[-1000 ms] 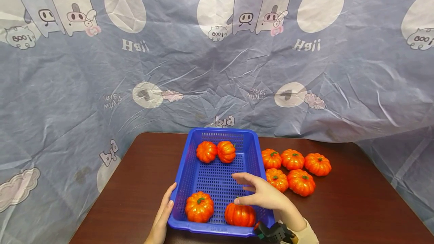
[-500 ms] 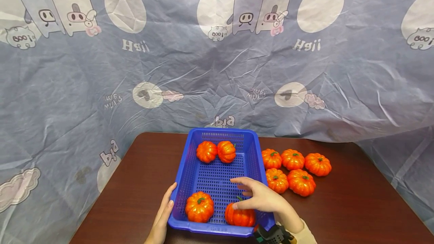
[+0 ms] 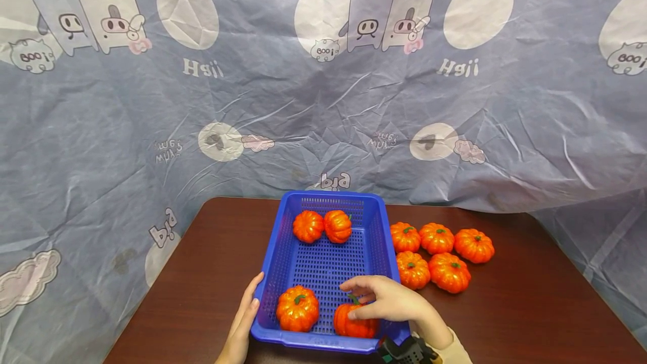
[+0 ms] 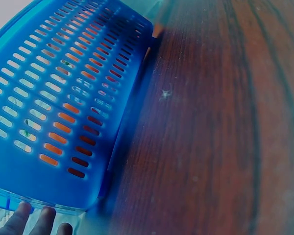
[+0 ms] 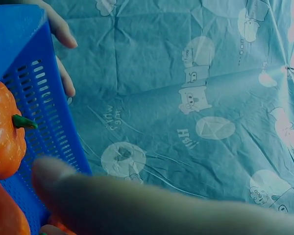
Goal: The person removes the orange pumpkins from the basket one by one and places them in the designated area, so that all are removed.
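A person's right hand [image 3: 389, 299] bends over the near-right pumpkin [image 3: 354, 327] in a blue basket [image 3: 331, 342] on a brown desk [image 3: 222, 240], lower than it was a second ago. The thumb now crosses the front of the pumpkin, which has edged slightly left within its corner, stem up between thumb and fingers. The fingers are curved and stand apart from the thumb; whether they pinch the pumpkin or merely brush it, the pictures do not tell.

The left hand [image 3: 241, 322], unmoved, rests with extended fingers along the basket's left side, apparently steadying it. The near-left pumpkin [image 3: 297, 309] sits undisturbed in the same end of the basket, while two far pumpkins [image 3: 308, 226] lie side by side at the other. Five more pumpkins [image 3: 449, 272] cluster on the desk just to the right.

The lowered hand suggests the work now centers on this one pumpkin; whether it is being settled or picked up remains unclear.
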A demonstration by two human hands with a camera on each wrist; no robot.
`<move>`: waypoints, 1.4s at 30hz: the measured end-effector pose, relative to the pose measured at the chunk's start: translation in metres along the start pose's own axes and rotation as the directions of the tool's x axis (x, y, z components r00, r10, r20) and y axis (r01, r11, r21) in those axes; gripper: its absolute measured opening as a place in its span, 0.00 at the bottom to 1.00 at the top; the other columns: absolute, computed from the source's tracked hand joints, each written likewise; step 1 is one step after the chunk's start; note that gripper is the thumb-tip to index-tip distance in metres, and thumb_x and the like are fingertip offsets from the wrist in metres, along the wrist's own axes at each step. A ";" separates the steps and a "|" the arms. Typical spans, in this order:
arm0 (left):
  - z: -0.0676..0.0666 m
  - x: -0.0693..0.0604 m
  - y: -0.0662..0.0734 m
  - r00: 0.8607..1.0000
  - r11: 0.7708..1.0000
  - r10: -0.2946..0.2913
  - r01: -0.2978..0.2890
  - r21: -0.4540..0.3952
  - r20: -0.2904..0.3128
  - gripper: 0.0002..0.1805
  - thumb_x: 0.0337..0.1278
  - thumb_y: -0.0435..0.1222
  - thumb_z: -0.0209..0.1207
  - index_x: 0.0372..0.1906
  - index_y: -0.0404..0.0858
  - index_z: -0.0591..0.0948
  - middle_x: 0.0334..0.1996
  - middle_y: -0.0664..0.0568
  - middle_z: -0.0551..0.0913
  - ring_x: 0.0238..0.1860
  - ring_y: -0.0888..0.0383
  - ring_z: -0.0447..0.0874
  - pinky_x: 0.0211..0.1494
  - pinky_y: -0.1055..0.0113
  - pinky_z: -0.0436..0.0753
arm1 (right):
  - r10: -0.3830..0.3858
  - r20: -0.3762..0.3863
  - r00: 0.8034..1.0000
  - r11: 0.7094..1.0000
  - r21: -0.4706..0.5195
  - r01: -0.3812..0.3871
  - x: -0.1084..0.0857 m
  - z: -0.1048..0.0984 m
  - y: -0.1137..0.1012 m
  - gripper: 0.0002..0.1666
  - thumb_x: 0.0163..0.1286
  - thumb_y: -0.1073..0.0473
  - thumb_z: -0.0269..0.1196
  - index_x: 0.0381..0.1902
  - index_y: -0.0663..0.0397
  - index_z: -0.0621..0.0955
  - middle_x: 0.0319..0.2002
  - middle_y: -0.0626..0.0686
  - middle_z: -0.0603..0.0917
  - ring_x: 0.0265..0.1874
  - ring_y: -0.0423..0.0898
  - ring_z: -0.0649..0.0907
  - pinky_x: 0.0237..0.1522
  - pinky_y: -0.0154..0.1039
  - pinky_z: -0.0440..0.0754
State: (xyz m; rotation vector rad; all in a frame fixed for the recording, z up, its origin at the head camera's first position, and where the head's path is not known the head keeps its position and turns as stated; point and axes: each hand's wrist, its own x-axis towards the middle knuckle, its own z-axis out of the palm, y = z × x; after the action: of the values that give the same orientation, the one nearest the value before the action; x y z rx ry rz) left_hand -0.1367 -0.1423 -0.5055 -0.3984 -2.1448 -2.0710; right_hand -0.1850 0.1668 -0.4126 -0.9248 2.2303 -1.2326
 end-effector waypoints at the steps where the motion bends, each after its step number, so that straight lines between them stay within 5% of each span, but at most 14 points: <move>1: 0.000 0.000 0.000 1.000 1.000 0.000 0.000 0.000 0.000 0.26 0.71 0.37 0.32 0.72 0.41 0.55 0.71 0.40 0.50 0.65 0.76 0.47 0.59 0.32 0.36 | -0.012 -0.002 1.000 1.000 -0.005 0.012 0.000 0.000 0.001 0.23 0.62 0.56 0.65 0.54 0.58 0.77 0.52 0.57 0.79 0.51 0.56 0.78 0.48 0.41 0.77; 3: 0.000 0.000 0.000 1.000 1.000 -0.002 0.002 0.001 -0.001 0.26 0.71 0.37 0.32 0.72 0.42 0.55 0.71 0.41 0.50 0.65 0.75 0.48 0.61 0.35 0.38 | -0.032 -0.009 0.999 0.999 -0.007 0.032 0.000 0.000 0.001 0.20 0.63 0.59 0.63 0.52 0.59 0.78 0.51 0.58 0.80 0.50 0.55 0.79 0.48 0.41 0.78; 7: 0.000 -0.001 0.000 1.000 1.000 -0.016 0.016 -0.005 0.002 0.26 0.72 0.37 0.32 0.72 0.43 0.55 0.71 0.42 0.50 0.66 0.74 0.48 0.66 0.63 0.44 | -0.056 -0.032 0.998 0.998 0.020 0.056 0.000 0.000 0.001 0.16 0.63 0.66 0.62 0.49 0.60 0.79 0.48 0.59 0.81 0.48 0.52 0.80 0.47 0.40 0.78; 9: 0.000 -0.001 0.000 1.000 1.000 -0.022 0.022 -0.008 0.002 0.26 0.72 0.37 0.32 0.72 0.43 0.55 0.71 0.43 0.50 0.66 0.73 0.48 0.64 0.69 0.46 | -0.064 -0.046 0.997 0.997 0.040 0.066 0.000 0.000 0.002 0.15 0.61 0.69 0.61 0.47 0.60 0.79 0.47 0.58 0.82 0.46 0.51 0.81 0.46 0.39 0.78; 15: 0.000 0.000 0.001 1.000 1.000 -0.001 0.001 0.001 0.000 0.26 0.71 0.37 0.32 0.72 0.41 0.55 0.71 0.40 0.50 0.65 0.75 0.48 0.60 0.34 0.37 | -0.106 -0.105 0.989 0.990 0.085 0.115 0.001 0.002 0.005 0.13 0.58 0.73 0.61 0.42 0.63 0.80 0.40 0.58 0.84 0.41 0.47 0.82 0.43 0.35 0.79; 23: 0.000 0.000 0.001 1.000 1.000 -0.001 0.001 0.006 0.001 0.26 0.71 0.37 0.32 0.72 0.41 0.55 0.71 0.39 0.49 0.65 0.76 0.47 0.58 0.31 0.36 | -0.078 -0.223 0.972 0.969 0.211 0.126 0.001 0.005 0.006 0.11 0.55 0.72 0.65 0.38 0.67 0.80 0.36 0.63 0.84 0.36 0.46 0.84 0.39 0.36 0.81; 33: 0.001 0.000 0.000 1.000 1.000 0.007 -0.007 0.009 0.001 0.26 0.71 0.36 0.32 0.72 0.40 0.55 0.71 0.39 0.49 0.65 0.76 0.47 0.59 0.32 0.36 | -0.064 -0.390 0.919 0.951 0.255 0.174 -0.007 -0.001 0.008 0.15 0.54 0.69 0.68 0.37 0.70 0.76 0.32 0.62 0.83 0.31 0.45 0.84 0.34 0.38 0.81; 36: 0.001 -0.001 0.001 1.000 1.000 0.000 0.000 0.003 0.000 0.26 0.71 0.36 0.32 0.72 0.41 0.55 0.71 0.40 0.50 0.65 0.74 0.48 0.67 0.53 0.41 | -0.077 -0.423 0.903 0.938 0.277 0.209 -0.012 -0.006 0.007 0.14 0.55 0.71 0.67 0.37 0.73 0.75 0.32 0.60 0.83 0.31 0.45 0.84 0.33 0.38 0.82; 39: 0.001 -0.001 0.000 1.000 1.000 -0.001 0.001 -0.002 0.001 0.26 0.71 0.36 0.32 0.72 0.41 0.55 0.71 0.41 0.50 0.66 0.73 0.48 0.62 0.76 0.46 | -0.074 -0.468 0.881 0.925 0.297 0.236 -0.018 -0.011 0.007 0.14 0.55 0.72 0.66 0.37 0.74 0.74 0.32 0.56 0.83 0.31 0.45 0.84 0.33 0.37 0.82; 42: 0.000 -0.001 0.000 1.000 1.000 0.013 -0.013 -0.010 0.005 0.26 0.71 0.35 0.32 0.72 0.41 0.55 0.71 0.41 0.50 0.66 0.73 0.49 0.58 0.83 0.48 | -0.039 -0.527 0.849 0.905 0.342 0.254 -0.022 -0.016 0.006 0.13 0.55 0.73 0.66 0.37 0.73 0.74 0.32 0.51 0.83 0.31 0.45 0.84 0.34 0.37 0.81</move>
State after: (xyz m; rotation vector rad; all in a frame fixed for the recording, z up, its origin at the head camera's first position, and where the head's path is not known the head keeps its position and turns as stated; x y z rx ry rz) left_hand -0.1357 -0.1423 -0.5061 -0.4177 -2.1298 -2.0763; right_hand -0.1822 0.1947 -0.4081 -0.6664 2.1534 -2.1244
